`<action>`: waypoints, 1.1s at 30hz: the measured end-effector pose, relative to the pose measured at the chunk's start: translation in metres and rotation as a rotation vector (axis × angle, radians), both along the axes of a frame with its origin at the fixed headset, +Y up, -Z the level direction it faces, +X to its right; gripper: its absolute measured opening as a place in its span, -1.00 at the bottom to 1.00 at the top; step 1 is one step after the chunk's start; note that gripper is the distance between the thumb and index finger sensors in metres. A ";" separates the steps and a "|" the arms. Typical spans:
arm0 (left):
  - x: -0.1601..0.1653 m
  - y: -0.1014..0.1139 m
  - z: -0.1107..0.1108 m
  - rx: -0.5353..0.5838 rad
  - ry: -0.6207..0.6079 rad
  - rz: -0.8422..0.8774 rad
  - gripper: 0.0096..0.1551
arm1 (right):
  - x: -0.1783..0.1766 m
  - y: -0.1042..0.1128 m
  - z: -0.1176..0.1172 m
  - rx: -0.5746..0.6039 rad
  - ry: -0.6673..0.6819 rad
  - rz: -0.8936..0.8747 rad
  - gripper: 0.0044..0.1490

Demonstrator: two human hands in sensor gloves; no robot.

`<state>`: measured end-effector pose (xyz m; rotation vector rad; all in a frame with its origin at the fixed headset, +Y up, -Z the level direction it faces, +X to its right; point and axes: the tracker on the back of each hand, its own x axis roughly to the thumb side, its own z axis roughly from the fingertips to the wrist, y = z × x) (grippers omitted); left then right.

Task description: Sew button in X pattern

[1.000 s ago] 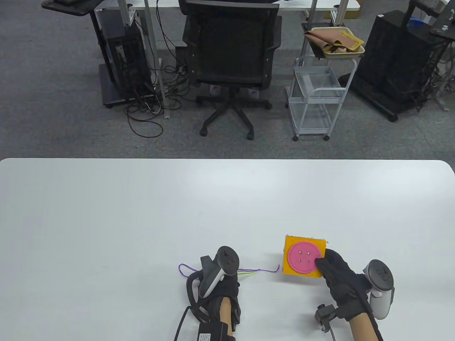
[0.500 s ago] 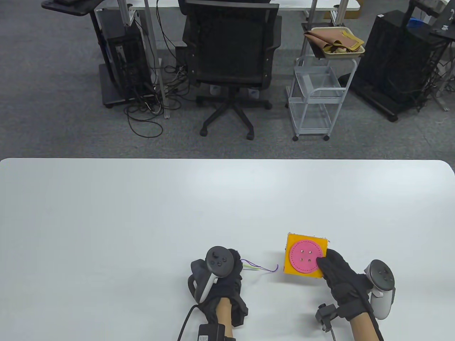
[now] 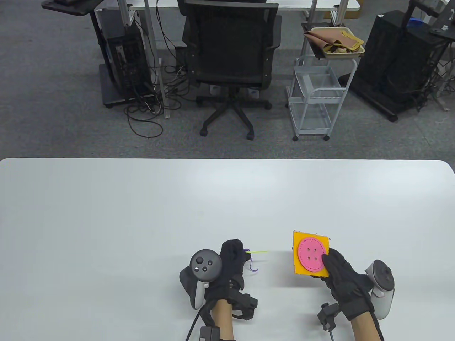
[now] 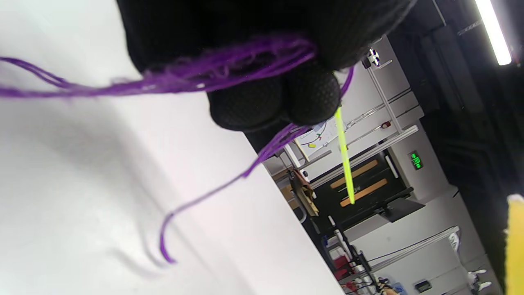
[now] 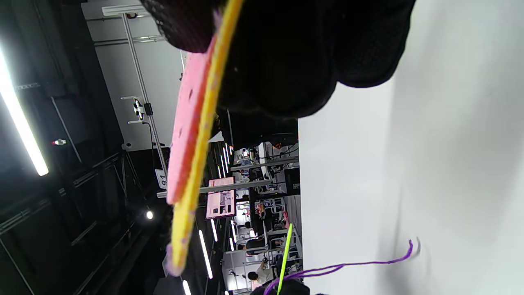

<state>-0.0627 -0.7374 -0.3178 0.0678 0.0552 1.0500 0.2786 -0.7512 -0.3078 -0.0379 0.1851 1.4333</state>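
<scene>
Presently, nearest the body, the left hand [image 3: 230, 270] pinches a yellow-green needle [image 3: 258, 252] between its fingers [image 4: 313, 96], the tip pointing toward the work; purple thread [image 4: 229, 73] is bunched under the same fingers and a loose tail [image 3: 253, 267] hangs to the white tabletop [image 3: 142, 213]. To its right, the right hand [image 3: 337, 275] grips the near right corner of the orange felt square [image 3: 300, 270], fingers closed on it. The right wrist view shows the square lifted off the tabletop and tilted. The pink button [image 3: 312, 254] lies on the square's face with four holes showing, none visibly threaded yet. Judgement: the step in hand is bringing the needle to the first hole. To do it well, keep the square tilted so the holes face the needle, keep the thumb clear of them, aim for one hole, then its diagonal partner, and keep the loose tail from tangling.
</scene>
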 end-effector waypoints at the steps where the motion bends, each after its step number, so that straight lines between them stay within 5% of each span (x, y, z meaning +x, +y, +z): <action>1: 0.000 0.000 0.000 0.001 -0.004 0.021 -0.59 | 0.000 0.000 0.000 -0.007 0.001 -0.018 -0.46; 19: 0.042 0.013 0.004 0.011 -0.190 0.283 -0.51 | -0.015 -0.011 0.000 -0.146 0.148 -0.574 -0.45; 33: 0.074 0.016 0.010 0.029 -0.232 0.234 -0.54 | -0.031 -0.014 0.002 -0.200 0.301 -0.806 -0.45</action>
